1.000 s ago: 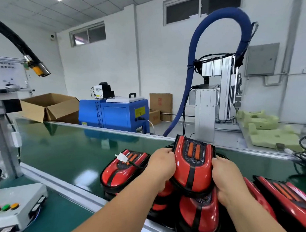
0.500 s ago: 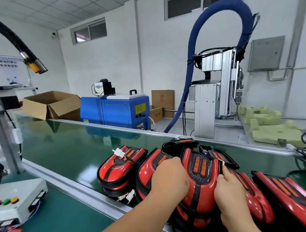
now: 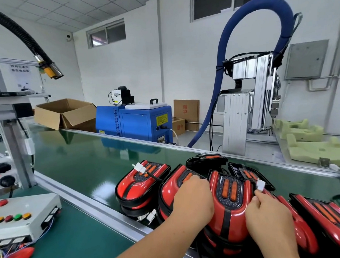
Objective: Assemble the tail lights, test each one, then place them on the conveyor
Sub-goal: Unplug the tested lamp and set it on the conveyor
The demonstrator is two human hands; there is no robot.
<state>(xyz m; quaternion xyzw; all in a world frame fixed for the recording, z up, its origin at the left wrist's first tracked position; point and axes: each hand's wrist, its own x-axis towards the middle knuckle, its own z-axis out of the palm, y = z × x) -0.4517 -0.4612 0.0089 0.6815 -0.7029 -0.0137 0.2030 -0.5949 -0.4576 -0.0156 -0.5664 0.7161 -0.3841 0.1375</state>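
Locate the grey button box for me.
Head view, lower left: the button box sits on the green bench, beside the conveyor rail.

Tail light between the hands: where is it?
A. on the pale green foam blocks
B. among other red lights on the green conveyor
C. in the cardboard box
B: the tail light sits between the left hand and the right hand, which pinches a white connector, among other red lights on the green conveyor.

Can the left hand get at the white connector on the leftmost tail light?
Probably yes: the white connector lies exposed atop the leftmost tail light, nothing stands between it and the left hand, though that hand holds the centre tail light.
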